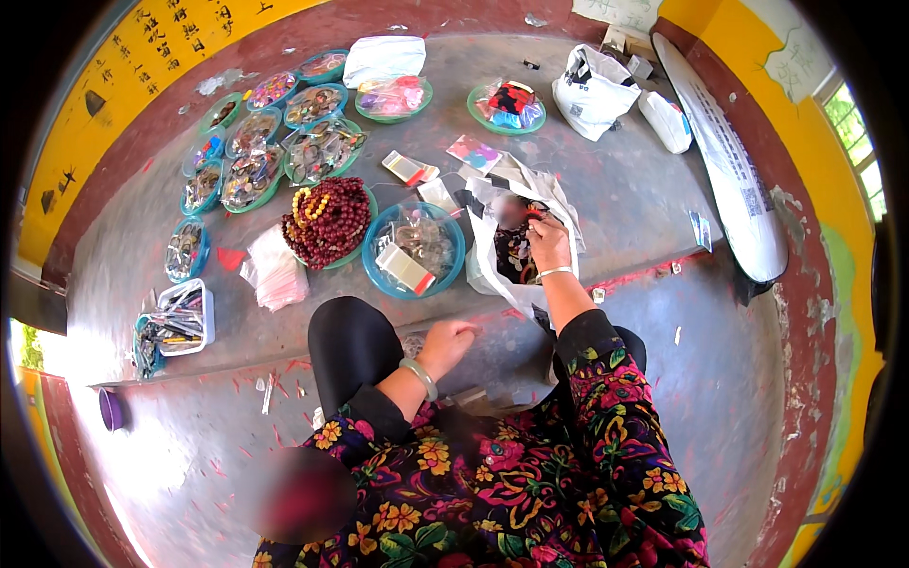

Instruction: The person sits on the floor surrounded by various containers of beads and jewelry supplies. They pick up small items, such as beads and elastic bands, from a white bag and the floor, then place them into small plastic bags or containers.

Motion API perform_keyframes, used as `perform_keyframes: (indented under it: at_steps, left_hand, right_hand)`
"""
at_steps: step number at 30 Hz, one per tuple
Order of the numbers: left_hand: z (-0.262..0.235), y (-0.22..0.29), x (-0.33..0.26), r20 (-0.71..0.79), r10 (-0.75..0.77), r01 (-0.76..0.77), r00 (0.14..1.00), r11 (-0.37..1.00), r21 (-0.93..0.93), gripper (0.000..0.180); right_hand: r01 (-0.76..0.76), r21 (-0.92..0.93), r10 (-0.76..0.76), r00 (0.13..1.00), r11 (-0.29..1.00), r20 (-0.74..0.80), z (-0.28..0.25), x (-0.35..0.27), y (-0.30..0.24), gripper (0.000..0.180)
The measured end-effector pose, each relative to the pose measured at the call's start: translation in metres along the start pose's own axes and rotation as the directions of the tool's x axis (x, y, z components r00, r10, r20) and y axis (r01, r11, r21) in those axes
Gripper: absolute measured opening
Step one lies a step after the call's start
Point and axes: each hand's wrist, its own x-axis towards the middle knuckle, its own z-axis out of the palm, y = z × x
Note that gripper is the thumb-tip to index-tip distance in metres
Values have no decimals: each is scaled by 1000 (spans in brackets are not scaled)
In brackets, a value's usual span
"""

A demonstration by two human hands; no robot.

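Observation:
My right hand [551,244], with a light bracelet at the wrist, reaches into the mouth of a white bag [483,270]. Its fingers are closed among dark patterned contents [516,254]; what they grip is hidden. Above my lap, between the knees, my left hand [447,347] has its fingers curled together with nothing seen in them. A pale bangle [418,377] circles that wrist. Left of the bag stands a blue basin [367,257] of small clear-wrapped items, with a white and red box [405,269] lying on top.
Dark red and yellow bead strings [331,222] fill a green basin. Further left are several basins of packaged trinkets, a stack of pink-white plastic sleeves [276,272] and a white basket [207,312] of pen-like items. Another white bag [595,93] stands far right; the raised platform's edge [644,275] runs before my knees.

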Motion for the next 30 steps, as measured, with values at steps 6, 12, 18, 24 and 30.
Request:
perform_keyframes:
  at_steps: [6,12,18,24,30]
  left_hand:
    - [-1,-2,-1,-2,-20,20,1000,1000,-5,28]
    - [-1,5,-2,3,-44,44,999,999,16,27]
    - [1,1,-1,-10,-59,59,998,998,17,27]
    - [3,-9,2,-33,-41,42,999,999,25,27]
    - [0,-14,3,-9,-93,92,996,992,-91,25]
  right_hand:
    - [-186,302,157,981,935,118,-40,13,-49,24]
    - [-498,828,308,854,257,419,-66,13,-60,20]
    - [-622,783,348,740,27,576,-91,10,-74,19]
    - [-586,806,230,775,-88,589,-78,10,-64,19]
    - [-584,806,42,807,-93,589,-88,3,-96,22]
